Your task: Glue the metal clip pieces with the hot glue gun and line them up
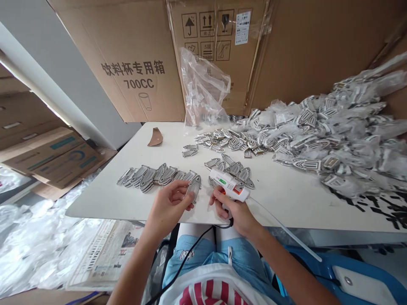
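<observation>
White hot-glue gun [226, 181] gripped in right hand [235, 210] | left hand [171, 202] pinching one grey slotted plate [194, 187] | matching plates [148, 177] overlapping just beyond

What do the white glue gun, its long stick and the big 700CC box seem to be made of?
Glue gun: likely hard plastic, judging by its smooth white shell.
Stick: perhaps hot-melt glue, pale and smooth, jutting from the back.
Box: almost certainly cardboard, matte brown with printed markings.

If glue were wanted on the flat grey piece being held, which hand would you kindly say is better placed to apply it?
Probably the right hand: it grips the white plastic glue gun, while the left hand beside it is occupied holding the flat grey piece.
</observation>
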The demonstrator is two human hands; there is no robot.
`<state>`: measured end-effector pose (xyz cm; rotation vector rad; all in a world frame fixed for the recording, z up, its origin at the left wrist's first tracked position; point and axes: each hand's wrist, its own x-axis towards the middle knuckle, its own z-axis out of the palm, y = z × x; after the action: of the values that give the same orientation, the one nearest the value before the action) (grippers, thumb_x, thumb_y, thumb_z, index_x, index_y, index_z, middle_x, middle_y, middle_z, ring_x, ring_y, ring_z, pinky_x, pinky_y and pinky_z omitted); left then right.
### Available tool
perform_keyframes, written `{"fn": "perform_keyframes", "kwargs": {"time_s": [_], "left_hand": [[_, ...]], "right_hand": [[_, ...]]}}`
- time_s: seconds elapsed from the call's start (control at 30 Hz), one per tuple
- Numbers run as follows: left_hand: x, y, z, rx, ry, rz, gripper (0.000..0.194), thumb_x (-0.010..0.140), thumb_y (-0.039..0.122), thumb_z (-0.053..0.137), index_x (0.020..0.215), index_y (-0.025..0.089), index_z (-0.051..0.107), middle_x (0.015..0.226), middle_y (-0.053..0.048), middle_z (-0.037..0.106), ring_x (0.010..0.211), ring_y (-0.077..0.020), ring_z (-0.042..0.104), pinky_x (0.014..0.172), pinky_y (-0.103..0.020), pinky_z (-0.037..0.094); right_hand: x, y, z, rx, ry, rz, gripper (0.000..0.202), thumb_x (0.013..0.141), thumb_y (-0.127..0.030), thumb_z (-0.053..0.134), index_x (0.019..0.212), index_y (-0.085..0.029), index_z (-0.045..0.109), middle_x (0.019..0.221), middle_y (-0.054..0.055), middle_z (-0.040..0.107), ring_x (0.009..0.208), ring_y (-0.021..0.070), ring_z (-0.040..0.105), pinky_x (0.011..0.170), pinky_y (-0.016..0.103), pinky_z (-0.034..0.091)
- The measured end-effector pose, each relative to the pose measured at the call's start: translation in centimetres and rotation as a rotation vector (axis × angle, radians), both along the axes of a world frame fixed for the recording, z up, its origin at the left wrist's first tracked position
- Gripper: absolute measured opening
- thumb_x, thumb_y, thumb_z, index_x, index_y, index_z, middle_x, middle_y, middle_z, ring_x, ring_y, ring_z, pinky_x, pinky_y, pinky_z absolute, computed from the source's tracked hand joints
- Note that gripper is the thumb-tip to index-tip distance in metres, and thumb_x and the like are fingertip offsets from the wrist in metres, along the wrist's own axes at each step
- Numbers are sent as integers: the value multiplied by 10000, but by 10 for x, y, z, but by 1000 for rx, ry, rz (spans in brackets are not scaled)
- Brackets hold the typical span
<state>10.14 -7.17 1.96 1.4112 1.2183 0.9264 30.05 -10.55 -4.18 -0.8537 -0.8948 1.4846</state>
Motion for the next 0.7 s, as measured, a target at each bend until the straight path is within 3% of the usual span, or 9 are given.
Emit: {"fn": "perform_keyframes", "kwargs": {"time_s": [0.23, 0.4, 0.7], "left_hand": [[-1, 0, 2, 66, -36, 136, 463, 817, 456, 852, 1129, 164, 674, 783, -4, 706, 665, -187, 750, 663, -299, 625], [-1, -1, 2, 78, -57, 154, 455, 825, 444, 846, 1132, 156, 672, 786, -2, 699, 650, -177, 742, 652, -292, 619], [2, -5, 2, 119, -88, 145, 410, 858, 419, 833, 1145, 167, 683, 851, -8, 704, 669, -158, 737, 669, -289, 648]], "right_hand": [[0, -3, -2, -10, -63, 40, 360, 937, -550, 744, 868, -203, 678, 540, -72, 467, 447, 88, 284, 485, 269, 243], [1, -7, -1, 2, -127, 119, 353, 982, -535, 697, 901, -194, 742, 517, -75, 395, 474, 104, 281, 499, 282, 221], [5, -9, 2, 52, -183, 210, 354, 1007, -531, 670, 914, -198, 746, 529, -70, 396, 486, 113, 310, 515, 293, 229]]}}
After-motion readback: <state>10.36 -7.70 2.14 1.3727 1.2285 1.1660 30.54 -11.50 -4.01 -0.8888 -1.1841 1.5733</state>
